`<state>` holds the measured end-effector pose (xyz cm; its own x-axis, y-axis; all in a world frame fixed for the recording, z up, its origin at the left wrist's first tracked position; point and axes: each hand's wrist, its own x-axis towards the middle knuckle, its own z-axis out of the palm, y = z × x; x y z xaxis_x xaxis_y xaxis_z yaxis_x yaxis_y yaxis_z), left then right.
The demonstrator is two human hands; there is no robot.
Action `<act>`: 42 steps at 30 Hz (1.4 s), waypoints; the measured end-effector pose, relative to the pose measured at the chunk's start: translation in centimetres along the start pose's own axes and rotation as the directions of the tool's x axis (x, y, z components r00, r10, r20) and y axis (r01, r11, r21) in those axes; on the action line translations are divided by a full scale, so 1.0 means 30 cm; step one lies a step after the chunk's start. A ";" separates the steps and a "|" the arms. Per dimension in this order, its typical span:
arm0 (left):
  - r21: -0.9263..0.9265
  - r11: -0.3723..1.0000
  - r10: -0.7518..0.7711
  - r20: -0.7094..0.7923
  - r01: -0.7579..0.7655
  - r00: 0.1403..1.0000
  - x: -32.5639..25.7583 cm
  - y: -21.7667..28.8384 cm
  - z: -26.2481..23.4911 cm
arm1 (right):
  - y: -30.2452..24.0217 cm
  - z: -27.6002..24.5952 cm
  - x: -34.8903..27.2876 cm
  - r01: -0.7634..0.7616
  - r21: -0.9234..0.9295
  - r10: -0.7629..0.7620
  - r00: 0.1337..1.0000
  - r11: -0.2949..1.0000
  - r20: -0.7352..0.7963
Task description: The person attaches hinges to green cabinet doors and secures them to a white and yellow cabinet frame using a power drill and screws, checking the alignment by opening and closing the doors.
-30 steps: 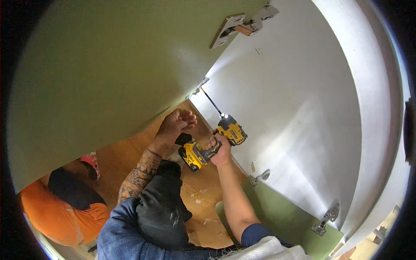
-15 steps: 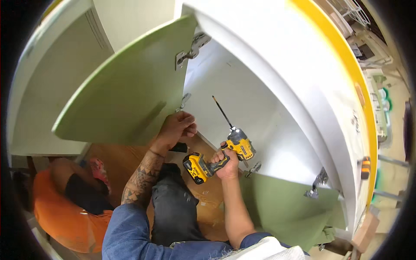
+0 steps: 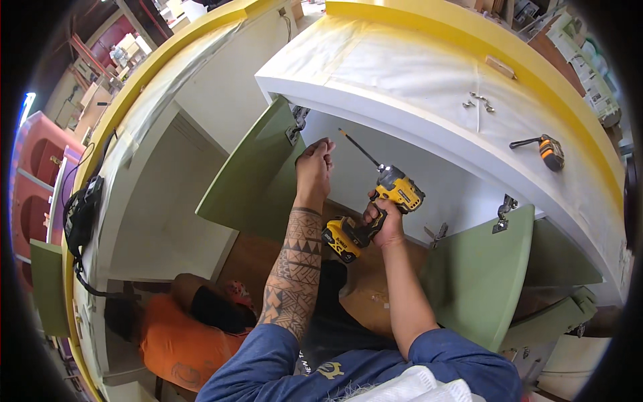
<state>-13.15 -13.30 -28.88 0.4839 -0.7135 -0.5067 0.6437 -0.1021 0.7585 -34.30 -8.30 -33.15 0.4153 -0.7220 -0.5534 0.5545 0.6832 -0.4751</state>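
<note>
My right hand [image 3: 390,226] grips a yellow and black cordless impact driver [image 3: 400,190] by its handle. Its long thin bit [image 3: 360,149] points up and left, into the white cabinet opening. Close to the bit's tip, my left hand [image 3: 315,166] is raised with its fingers pinched together; whatever may be between them is too small to make out. Just beyond it, a metal hinge [image 3: 298,124] joins the left green door [image 3: 244,175] to the cabinet. The right green door [image 3: 479,275] also stands open, with a hinge [image 3: 504,214] near its top.
On the plastic-covered white countertop [image 3: 402,60] lie a screwdriver with an orange and black handle [image 3: 552,154], several small metal pieces [image 3: 482,100] and a wood strip [image 3: 500,67]. A person in an orange shirt [image 3: 191,342] is low at my left. A black bag [image 3: 82,213] hangs at the far left.
My view has shifted, showing more of the countertop. My left hand has moved from beside the door's lower hinge up close to the bit's tip. The driver stays in my right hand.
</note>
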 end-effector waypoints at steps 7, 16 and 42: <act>-0.209 0.977 0.035 -0.023 -0.040 0.999 0.051 0.017 0.023 | -0.049 0.005 -0.026 -0.053 -0.040 0.055 0.998 0.998 0.043; -0.046 0.996 -0.079 0.008 0.079 0.997 0.130 0.004 0.023 | -0.065 0.033 0.012 -0.040 -0.052 0.043 0.997 0.998 0.061; -0.307 0.941 -0.157 -0.019 0.144 0.987 0.232 -0.104 -0.011 | -0.041 -0.034 0.142 -0.019 -0.194 0.039 0.994 0.981 0.099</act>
<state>-11.59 -17.71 -34.89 0.3877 -0.6753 -0.6274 0.8574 0.0143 0.5144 -33.95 -12.10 -35.62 0.5058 -0.7019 -0.5015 0.3961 0.7054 -0.5878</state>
